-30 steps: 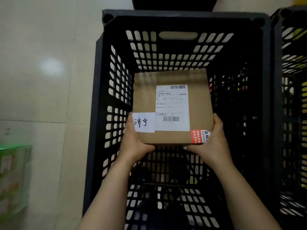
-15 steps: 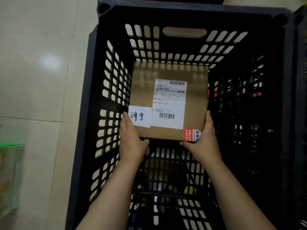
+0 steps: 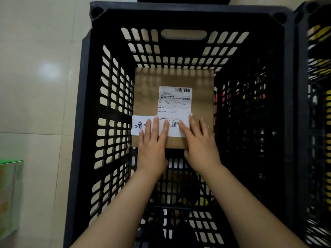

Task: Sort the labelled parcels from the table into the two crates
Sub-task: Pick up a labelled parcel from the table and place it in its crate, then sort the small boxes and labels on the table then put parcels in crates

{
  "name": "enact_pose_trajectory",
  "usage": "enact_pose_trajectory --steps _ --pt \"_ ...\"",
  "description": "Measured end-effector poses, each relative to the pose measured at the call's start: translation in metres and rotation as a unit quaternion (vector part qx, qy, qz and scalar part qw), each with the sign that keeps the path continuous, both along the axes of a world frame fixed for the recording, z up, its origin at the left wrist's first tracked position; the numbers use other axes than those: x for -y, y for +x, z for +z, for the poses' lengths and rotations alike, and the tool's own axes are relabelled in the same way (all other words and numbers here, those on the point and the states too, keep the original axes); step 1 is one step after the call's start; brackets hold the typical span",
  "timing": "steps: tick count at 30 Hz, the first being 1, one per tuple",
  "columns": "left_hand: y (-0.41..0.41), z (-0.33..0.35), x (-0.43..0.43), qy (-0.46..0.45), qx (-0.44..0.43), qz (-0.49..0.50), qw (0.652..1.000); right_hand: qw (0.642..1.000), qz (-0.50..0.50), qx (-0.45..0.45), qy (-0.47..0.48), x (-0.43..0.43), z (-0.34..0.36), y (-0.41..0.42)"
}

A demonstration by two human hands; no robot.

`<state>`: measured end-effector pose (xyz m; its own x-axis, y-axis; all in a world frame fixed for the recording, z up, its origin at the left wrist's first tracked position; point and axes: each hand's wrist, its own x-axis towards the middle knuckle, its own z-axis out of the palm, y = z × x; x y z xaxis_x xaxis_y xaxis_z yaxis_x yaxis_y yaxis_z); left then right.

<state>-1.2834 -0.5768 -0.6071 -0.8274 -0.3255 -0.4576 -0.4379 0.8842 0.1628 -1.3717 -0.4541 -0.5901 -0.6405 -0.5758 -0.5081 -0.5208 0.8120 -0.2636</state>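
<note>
Left hand and right hand lie flat, fingers straight, on the near end of a brown parcel, gripping nothing. The parcel sits low inside a black crate, toward its far wall; a second crate stands just beside it on the right. A handwritten tag overhangs the parcel's left edge, partly under the left hand. Pressing only the near end could tip the far end up if it isn't seated flat; the tag could snag the slotted wall and tear.
</note>
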Motion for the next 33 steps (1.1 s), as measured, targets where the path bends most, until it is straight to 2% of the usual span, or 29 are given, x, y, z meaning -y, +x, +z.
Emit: enact_pose_trajectory --steps 5,8,11,16,21,24,27,33 --pt "-0.012 0.018 0.009 -0.006 0.082 -0.029 0.996 0.996 0.026 0.059 0.069 0.008 0.013 -0.012" --pt "-0.021 0.043 0.013 0.030 0.083 -0.012 0.996 0.992 0.023 0.079 0.093 0.011 0.041 -0.021" --pt "-0.023 0.084 0.017 0.034 0.008 -0.008 0.999 0.996 -0.004 0.056 0.067 0.010 0.093 -0.020" --pt "-0.001 0.195 0.021 0.052 -0.140 -0.030 0.988 0.999 -0.042 0.003 0.004 -0.001 0.212 -0.004" --pt "0.031 0.303 0.016 0.065 -0.216 -0.036 0.974 0.992 -0.089 -0.038 -0.082 -0.006 0.327 0.027" --pt "0.050 0.359 0.013 0.063 -0.272 -0.023 0.960 0.985 -0.082 -0.069 -0.132 -0.003 0.378 0.045" --pt "0.065 0.404 0.016 0.022 -0.316 -0.010 0.949 0.976 -0.060 -0.096 -0.185 0.004 0.420 0.057" --pt "0.093 0.472 0.020 -0.057 -0.359 0.051 0.930 0.958 0.022 -0.118 -0.259 0.013 0.483 0.073"
